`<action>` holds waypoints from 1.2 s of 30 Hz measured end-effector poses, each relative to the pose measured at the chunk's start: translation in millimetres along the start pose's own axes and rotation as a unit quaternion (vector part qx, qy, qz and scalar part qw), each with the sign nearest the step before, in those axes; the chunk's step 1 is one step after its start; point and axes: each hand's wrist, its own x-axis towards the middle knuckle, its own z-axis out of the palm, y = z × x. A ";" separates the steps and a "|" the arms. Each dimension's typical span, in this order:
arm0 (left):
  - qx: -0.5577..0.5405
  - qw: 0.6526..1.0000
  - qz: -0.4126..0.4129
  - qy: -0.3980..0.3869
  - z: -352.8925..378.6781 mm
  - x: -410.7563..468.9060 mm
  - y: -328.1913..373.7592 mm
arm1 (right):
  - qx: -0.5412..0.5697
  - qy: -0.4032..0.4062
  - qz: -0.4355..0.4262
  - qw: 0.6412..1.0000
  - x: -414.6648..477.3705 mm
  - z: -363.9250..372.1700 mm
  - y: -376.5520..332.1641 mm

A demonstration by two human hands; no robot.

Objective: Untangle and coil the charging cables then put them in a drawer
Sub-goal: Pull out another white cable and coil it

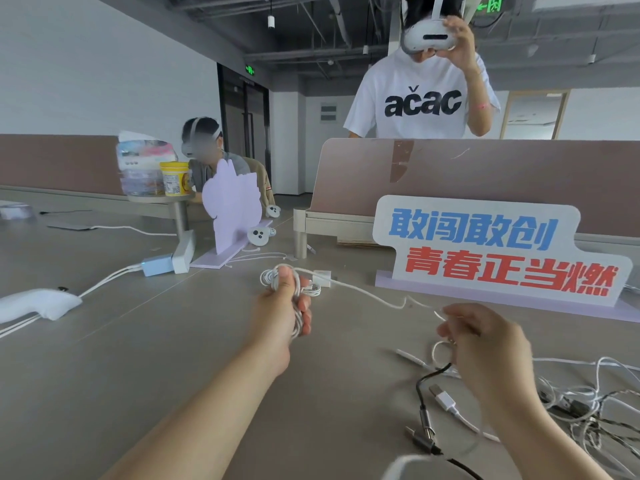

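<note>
At the centre of the frame the left hand [285, 303] is closed around the coiled part of a white cable [268, 277], thumb on top, above the grey table [138, 358]. The cable's loose run stretches right to the right hand [485, 344], whose curled fingers pinch it. A tangle of cables [585, 393] lies on the table at lower right, below a lettered sign [485, 251]

White cable [267, 277] partly coiled, tail stretched rightward, tangled cables [581, 403] heaped lower right
</note>
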 end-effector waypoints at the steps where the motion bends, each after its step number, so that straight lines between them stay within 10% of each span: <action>1: -0.008 1.000 0.003 0.009 -0.3 0.1 0.2 | -0.014 0.008 -0.001 1.000 1.8 -2.2 2.3; 11: -0.044 0.998 -0.026 -0.038 5.1 -5.4 0.3 | -0.141 -0.152 0.048 0.977 4.7 0.2 18.3; 18: -0.162 0.983 -0.053 0.065 -11.0 11.1 8.3 | 0.018 -0.274 0.181 0.944 5.3 -0.8 -1.0; 26: -0.376 0.920 -0.114 0.006 -12.9 5.5 16.5 | 0.305 -0.431 0.416 0.740 -5.1 -2.0 -9.5; 28: -0.416 0.903 -0.110 -0.002 -14.1 5.7 19.2 | 0.481 -0.377 0.457 0.647 -6.6 0.7 -13.3; 31: -0.347 0.934 -0.088 0.007 -10.2 6.3 17.8 | 0.670 -0.150 0.396 0.609 -3.4 4.8 -10.8; 36: -0.297 0.946 -0.126 -0.019 -0.7 0.1 13.1 | 0.578 -0.042 0.378 0.722 -10.1 15.5 -7.1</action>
